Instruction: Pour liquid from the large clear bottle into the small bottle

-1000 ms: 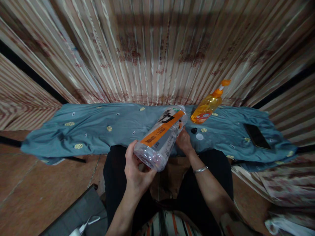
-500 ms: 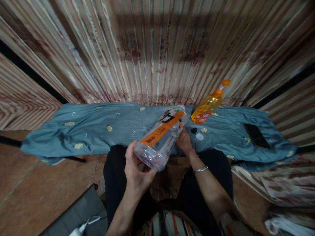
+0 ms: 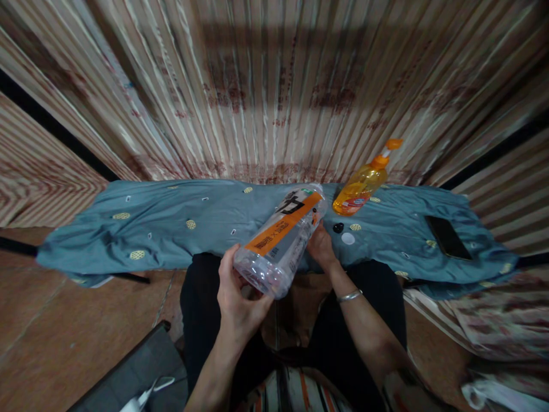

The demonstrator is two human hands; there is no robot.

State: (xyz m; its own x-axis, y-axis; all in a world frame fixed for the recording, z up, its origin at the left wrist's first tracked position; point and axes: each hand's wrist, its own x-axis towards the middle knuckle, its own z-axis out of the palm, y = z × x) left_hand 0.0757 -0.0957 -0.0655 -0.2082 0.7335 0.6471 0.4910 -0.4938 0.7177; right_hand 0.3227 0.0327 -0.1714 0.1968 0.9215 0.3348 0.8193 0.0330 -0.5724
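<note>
A clear plastic bottle (image 3: pixel 278 243) with an orange label band and black characters is held tilted above my lap. My left hand (image 3: pixel 242 294) wraps around its lower end. My right hand (image 3: pixel 321 247) grips it from below near the upper end, and the neck is partly hidden. Just beyond that hand, a small black cap (image 3: pixel 338 228) and a white disc (image 3: pixel 347 238) lie on the blue-grey patterned cloth (image 3: pixel 128 229). An orange pump bottle (image 3: pixel 361 186) lies behind them.
A black phone (image 3: pixel 446 237) lies on the cloth at the right. Striped fabric (image 3: pixel 266 86) rises behind it. A brown floor (image 3: pixel 77 309) lies below on the left, with a grey bag (image 3: pixel 137 366) at the lower left. A metal bracelet (image 3: pixel 349 296) circles my right wrist.
</note>
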